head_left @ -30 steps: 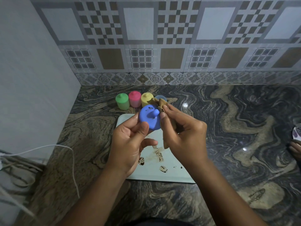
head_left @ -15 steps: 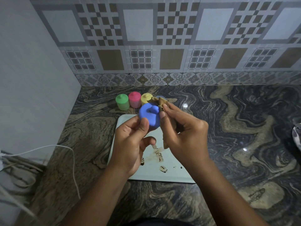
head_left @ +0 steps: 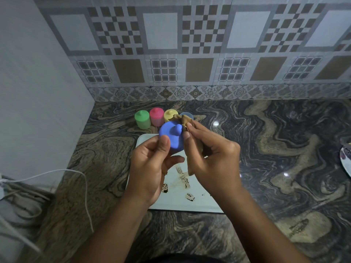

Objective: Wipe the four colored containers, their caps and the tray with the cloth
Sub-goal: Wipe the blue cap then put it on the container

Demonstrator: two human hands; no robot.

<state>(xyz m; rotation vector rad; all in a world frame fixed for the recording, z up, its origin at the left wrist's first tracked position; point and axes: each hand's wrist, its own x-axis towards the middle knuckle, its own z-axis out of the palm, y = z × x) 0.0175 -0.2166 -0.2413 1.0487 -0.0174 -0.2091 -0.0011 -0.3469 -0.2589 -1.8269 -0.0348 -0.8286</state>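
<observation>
At the far left a white cable (head_left: pixel 57 172) trails over the bench (head_left: pixel 275 149) beside the plain wall (head_left: pixel 38 92), which closes that side off. Further right, the green container (head_left: pixel 142 120), pink container (head_left: pixel 156 117) and yellow container (head_left: pixel 170 115) stand capped in a row behind the tray (head_left: pixel 180 198). The blue container (head_left: pixel 187 115) stands open at the row's right end, partly hidden.

The left hand (head_left: pixel 150 168) holds the blue cap (head_left: pixel 171 137) above the tray's far end, its grip closed on the lower rim with thumb in front. Over the last second the cap has turned a little in that grip and risen slightly, so its knob now faces the camera. The right hand (head_left: pixel 212 158) keeps its grip pinched on the brown cloth (head_left: pixel 187 121), which touches the cap's right edge. The wipe seems to be working round the rim. Brown smears on the tray suggest it is not yet cleaned.

To the right the bench runs open up to a dish (head_left: pixel 345 160) at the frame edge. That leaves room to set the cap down there.
</observation>
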